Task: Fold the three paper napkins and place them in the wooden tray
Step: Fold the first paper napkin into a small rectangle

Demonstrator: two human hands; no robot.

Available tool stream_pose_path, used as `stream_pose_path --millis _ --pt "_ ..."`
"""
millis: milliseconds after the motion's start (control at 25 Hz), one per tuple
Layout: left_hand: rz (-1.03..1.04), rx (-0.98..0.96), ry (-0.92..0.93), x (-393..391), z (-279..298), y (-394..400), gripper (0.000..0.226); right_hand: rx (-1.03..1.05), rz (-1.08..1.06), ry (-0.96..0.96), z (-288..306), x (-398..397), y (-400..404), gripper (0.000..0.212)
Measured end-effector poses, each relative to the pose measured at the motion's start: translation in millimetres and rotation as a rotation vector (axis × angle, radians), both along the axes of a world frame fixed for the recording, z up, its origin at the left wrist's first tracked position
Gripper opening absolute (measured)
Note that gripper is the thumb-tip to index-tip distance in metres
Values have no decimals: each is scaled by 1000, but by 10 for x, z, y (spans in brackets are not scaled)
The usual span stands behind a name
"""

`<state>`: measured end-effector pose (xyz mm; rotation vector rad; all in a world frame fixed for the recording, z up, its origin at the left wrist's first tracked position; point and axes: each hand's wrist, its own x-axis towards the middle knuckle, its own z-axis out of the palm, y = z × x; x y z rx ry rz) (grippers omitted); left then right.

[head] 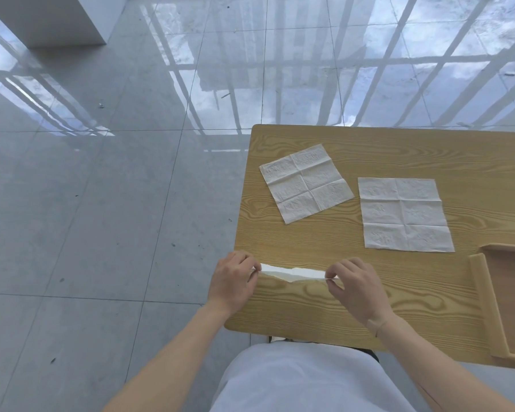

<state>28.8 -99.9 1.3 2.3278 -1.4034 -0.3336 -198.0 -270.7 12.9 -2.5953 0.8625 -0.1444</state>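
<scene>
Thin napkin pinched at both ends by left hand and right hand, near table edge; could tear or fold crooked if pulled hard, tray waiting right.

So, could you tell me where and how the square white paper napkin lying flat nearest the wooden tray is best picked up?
Probably by a near corner of the square white paper napkin, pinched from the person's side. It lies flat and open on the wooden table, so only edges and corners offer any purchase. The wooden tray crowds its near right corner, so the near left corner looks easier.
</scene>
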Motion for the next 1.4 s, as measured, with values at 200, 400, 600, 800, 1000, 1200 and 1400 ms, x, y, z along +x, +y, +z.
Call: stream_pose_path --millis 200,400,600,800,1000,1200,1400 --pt "-102 -51 -97 -116 -65 156 17 -100 -59 -20 -66 -149 193 13" --pt "-121 70 -84 -318 -242 397 27 -84 -40 62 -267 -282 462 21" --pt "-109 145 -84 -409 -275 444 27 -47 -105 104 -323 -276 559 30" --pt "-211 204 -132 -554 -318 238 39 -109 -15 163 -389 -79 638 48" --pt "-300 410 -153 -710 -470 52 70 -79 81 320 -583 115 657 65" --pt "-320 450 -173 -753 -661 45 74 -68 124 362 -828 157 660 74" --pt "-281 438 -175 -745 -787 80 74 -54 104 323 -975 129 676 74"
